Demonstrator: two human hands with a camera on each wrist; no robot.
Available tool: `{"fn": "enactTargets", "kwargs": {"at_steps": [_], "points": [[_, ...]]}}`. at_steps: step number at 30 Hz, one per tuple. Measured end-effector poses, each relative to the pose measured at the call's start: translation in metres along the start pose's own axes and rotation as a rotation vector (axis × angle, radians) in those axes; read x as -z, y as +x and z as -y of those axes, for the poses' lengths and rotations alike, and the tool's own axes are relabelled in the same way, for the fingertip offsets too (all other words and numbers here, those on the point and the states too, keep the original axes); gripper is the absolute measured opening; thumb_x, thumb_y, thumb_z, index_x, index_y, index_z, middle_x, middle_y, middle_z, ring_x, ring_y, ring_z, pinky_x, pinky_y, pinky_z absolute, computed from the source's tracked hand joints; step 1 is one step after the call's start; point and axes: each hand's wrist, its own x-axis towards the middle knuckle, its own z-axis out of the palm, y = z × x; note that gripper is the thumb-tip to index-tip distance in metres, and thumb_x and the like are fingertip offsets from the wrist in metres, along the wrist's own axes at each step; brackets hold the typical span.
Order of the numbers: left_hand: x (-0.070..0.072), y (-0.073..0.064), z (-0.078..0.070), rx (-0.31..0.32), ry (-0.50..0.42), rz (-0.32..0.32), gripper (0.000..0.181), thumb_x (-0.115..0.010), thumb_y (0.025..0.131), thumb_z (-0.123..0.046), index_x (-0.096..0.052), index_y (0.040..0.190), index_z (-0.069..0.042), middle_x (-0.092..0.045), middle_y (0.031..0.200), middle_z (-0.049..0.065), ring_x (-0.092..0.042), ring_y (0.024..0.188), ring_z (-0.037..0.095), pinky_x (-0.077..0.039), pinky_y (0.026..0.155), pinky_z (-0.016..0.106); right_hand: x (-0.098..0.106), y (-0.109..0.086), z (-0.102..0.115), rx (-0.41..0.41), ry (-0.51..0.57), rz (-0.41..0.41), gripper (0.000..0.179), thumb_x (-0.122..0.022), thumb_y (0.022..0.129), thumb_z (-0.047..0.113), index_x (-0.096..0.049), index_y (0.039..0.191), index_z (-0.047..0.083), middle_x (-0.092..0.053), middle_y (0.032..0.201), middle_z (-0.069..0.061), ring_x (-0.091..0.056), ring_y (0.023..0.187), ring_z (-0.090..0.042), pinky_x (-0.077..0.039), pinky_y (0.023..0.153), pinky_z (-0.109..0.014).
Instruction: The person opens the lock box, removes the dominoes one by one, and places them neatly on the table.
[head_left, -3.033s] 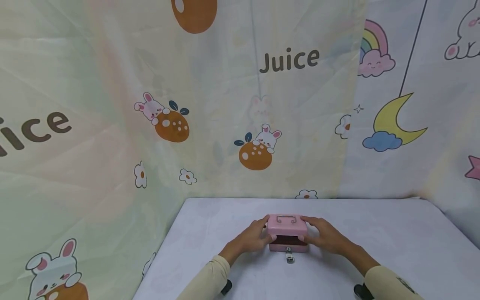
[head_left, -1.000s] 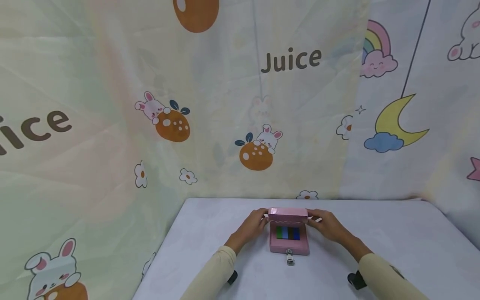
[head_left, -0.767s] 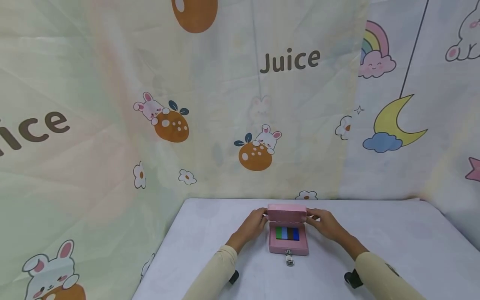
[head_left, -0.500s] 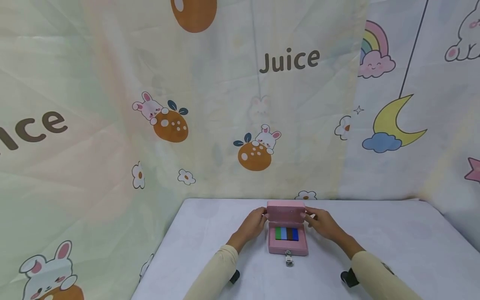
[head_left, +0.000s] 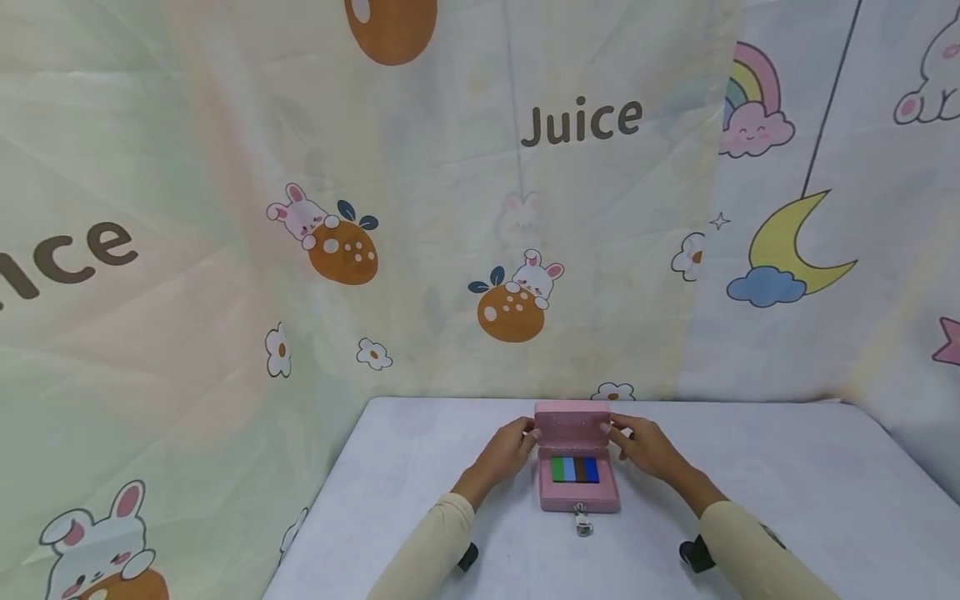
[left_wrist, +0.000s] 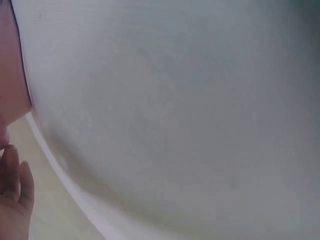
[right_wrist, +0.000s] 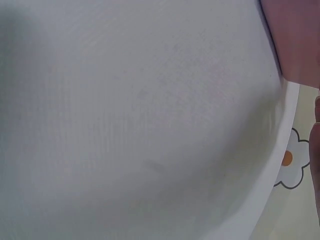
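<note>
Cloth (head_left: 210, 350) printed with rabbits, oranges and flowers hangs at the left and behind a white desk (head_left: 420, 433). A pale left sleeve (head_left: 427, 546), with a black object (head_left: 468, 557) at its cuff, leads to the left hand (head_left: 502, 454), which pinches the left edge of a pink lid (head_left: 572, 431) between thumb and fingers. The lid stands raised at the rear of a pink box (head_left: 579, 497), which rests on the desk between the hands. Green, light blue, brown and dark blue strips (head_left: 580, 470) lie side by side in the box, and a metal clasp (head_left: 582, 523) juts from its front. The right hand (head_left: 648, 450) pinches the lid's right edge, thumb on the inner face. Beyond a second black object (head_left: 699, 554), the right sleeve (head_left: 761, 550) slopes down to the lower right.
</note>
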Motion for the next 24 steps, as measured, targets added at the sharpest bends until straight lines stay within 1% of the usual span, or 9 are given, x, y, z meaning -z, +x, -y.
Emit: {"fn": "enactTargets", "kwargs": {"at_steps": [4, 7, 10, 13, 15, 18, 20, 24], "points": [[0.003, -0.007, -0.002, 0.017, -0.017, 0.036, 0.049, -0.039, 0.108, -0.042, -0.052, 0.14, -0.007, -0.066, 0.126, 0.006, -0.063, 0.108, 0.014, -0.054, 0.092, 0.034, 0.004, -0.001, 0.004, 0.001, -0.028, 0.028, 0.052, -0.058, 0.102, 0.031, -0.051, 0.145, 0.001, -0.068, 0.123, -0.019, -0.063, 0.066, -0.016, -0.049, 0.056, -0.026], [0.005, -0.011, -0.003, 0.031, -0.02, 0.061, 0.053, -0.042, 0.107, -0.045, -0.05, 0.142, -0.006, -0.065, 0.127, 0.006, -0.063, 0.11, 0.016, -0.054, 0.093, 0.035, 0.008, -0.003, 0.007, 0.012, -0.047, 0.057, 0.054, -0.059, 0.101, 0.032, -0.05, 0.145, 0.002, -0.068, 0.125, -0.019, -0.064, 0.068, -0.017, -0.051, 0.059, -0.026], [0.008, -0.016, -0.004, 0.061, -0.005, 0.094, 0.059, -0.045, 0.104, -0.049, -0.048, 0.144, -0.006, -0.064, 0.13, 0.006, -0.063, 0.113, 0.017, -0.053, 0.095, 0.037, 0.013, -0.005, 0.01, 0.021, -0.081, 0.076, 0.056, -0.062, 0.1, 0.033, -0.05, 0.147, 0.006, -0.068, 0.125, -0.017, -0.066, 0.08, -0.019, -0.055, 0.065, -0.029], [0.012, -0.022, -0.006, 0.084, 0.013, 0.133, 0.065, -0.048, 0.101, -0.054, -0.046, 0.147, -0.007, -0.062, 0.134, 0.006, -0.061, 0.119, 0.02, -0.052, 0.099, 0.041, 0.018, -0.007, 0.013, 0.027, -0.129, 0.083, 0.058, -0.065, 0.097, 0.035, -0.051, 0.147, 0.008, -0.067, 0.126, -0.016, -0.066, 0.094, -0.022, -0.058, 0.073, -0.035], [0.013, -0.026, -0.006, 0.09, 0.021, 0.153, 0.069, -0.05, 0.099, -0.056, -0.045, 0.148, -0.008, -0.061, 0.137, 0.006, -0.059, 0.122, 0.022, -0.051, 0.101, 0.044, 0.021, -0.008, 0.014, 0.025, -0.155, 0.078, 0.06, -0.067, 0.096, 0.037, -0.051, 0.146, 0.008, -0.066, 0.127, -0.017, -0.065, 0.098, -0.023, -0.059, 0.075, -0.038], [0.014, -0.031, -0.005, 0.077, 0.028, 0.171, 0.072, -0.055, 0.096, -0.056, -0.044, 0.149, -0.008, -0.059, 0.139, 0.006, -0.058, 0.124, 0.023, -0.05, 0.103, 0.045, 0.025, -0.012, 0.015, 0.016, -0.178, 0.057, 0.06, -0.068, 0.095, 0.037, -0.053, 0.143, 0.005, -0.065, 0.126, -0.019, -0.065, 0.093, -0.023, -0.059, 0.074, -0.038], [0.013, -0.033, -0.004, 0.072, 0.038, 0.182, 0.074, -0.06, 0.094, -0.055, -0.044, 0.149, -0.008, -0.058, 0.14, 0.005, -0.057, 0.125, 0.022, -0.05, 0.103, 0.045, 0.028, -0.015, 0.017, 0.014, -0.187, 0.032, 0.058, -0.069, 0.095, 0.036, -0.054, 0.141, 0.003, -0.065, 0.125, -0.021, -0.064, 0.088, -0.02, -0.059, 0.07, -0.036], [0.011, -0.036, -0.007, 0.07, 0.091, 0.198, 0.08, -0.066, 0.088, -0.055, -0.044, 0.149, -0.009, -0.057, 0.142, 0.005, -0.056, 0.126, 0.021, -0.05, 0.104, 0.043, 0.038, -0.019, 0.024, 0.021, -0.208, -0.047, 0.055, -0.069, 0.094, 0.038, -0.057, 0.136, 0.003, -0.067, 0.121, -0.019, -0.062, 0.08, -0.016, -0.054, 0.062, -0.031]]}}
